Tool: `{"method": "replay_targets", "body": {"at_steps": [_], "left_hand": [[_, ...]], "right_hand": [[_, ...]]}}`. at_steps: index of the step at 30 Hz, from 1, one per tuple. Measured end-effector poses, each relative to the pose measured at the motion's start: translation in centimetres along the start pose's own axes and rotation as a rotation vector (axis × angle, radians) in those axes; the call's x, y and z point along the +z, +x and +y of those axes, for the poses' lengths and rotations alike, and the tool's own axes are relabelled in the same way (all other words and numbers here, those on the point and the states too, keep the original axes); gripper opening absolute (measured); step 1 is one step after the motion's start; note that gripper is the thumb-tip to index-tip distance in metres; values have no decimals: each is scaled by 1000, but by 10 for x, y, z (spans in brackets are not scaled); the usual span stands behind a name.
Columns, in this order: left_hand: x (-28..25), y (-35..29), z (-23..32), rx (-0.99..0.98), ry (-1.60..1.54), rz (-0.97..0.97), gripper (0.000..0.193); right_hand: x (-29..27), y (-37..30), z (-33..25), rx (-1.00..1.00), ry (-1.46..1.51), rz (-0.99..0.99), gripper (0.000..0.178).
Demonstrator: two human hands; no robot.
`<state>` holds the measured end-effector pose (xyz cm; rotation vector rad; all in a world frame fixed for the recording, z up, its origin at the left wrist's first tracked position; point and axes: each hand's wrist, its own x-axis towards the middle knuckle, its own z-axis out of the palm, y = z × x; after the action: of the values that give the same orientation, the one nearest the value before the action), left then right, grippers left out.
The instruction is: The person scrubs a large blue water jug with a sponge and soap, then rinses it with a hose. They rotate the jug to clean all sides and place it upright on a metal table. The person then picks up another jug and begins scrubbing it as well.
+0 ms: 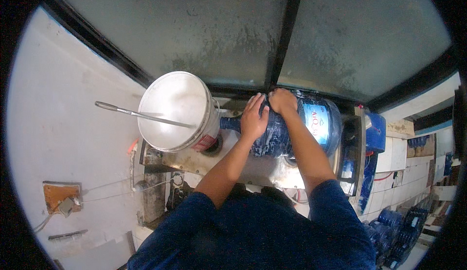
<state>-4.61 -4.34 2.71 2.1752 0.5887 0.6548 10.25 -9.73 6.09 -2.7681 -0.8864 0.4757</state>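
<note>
Lying bottle point(276, 138): a large, see-through blue water bottle on its side, just right of the white bucket point(210, 126), neck pointing toward it. Whitish streaks mark its surface, and I can see a pale blue label point(316, 122) on its side.
Left hand point(255, 118): to the bucket's right, the nearer of the two. It rests on the bottle, fingers stretched out, thumb apart, closed around nothing that I can see.
Right hand point(283, 101): farther right of the bucket, on the bottle's far upper side, fingers curled. From my view I cannot tell whether it grips anything.
Metal counter point(279, 175): a worn surface beneath both bucket and bottle.
Rod point(153, 116): thin, with a thicker grey handle, crossing the bucket's left rim.
Window panes point(228, 32): cloudy, black-framed, beyond the bucket.
White wall point(87, 124): left of the bucket.
Stacked blue bottles point(391, 221): far right of the bucket and lower down.
</note>
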Motion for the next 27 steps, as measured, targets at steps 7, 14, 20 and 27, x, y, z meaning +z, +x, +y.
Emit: {"method": "replay_targets", "body": {"at_steps": [7,14,20,27], "left_hand": [[-24,-48,-78,60,-108,-165,76],[-85,-39,-81,-34,471,-770,66],[-59,-12,-136,-423,66,-1401,43],[-62,-42,-118,-17,483,-814,57]], "right_hand": [[-15,-16,-7,1,5,-19,51],[-2,-43,-1,-146,1,124,46],[-10,-87,4,-233,-26,154,41],[10,-105,17,-317,-17,303,44]]}}
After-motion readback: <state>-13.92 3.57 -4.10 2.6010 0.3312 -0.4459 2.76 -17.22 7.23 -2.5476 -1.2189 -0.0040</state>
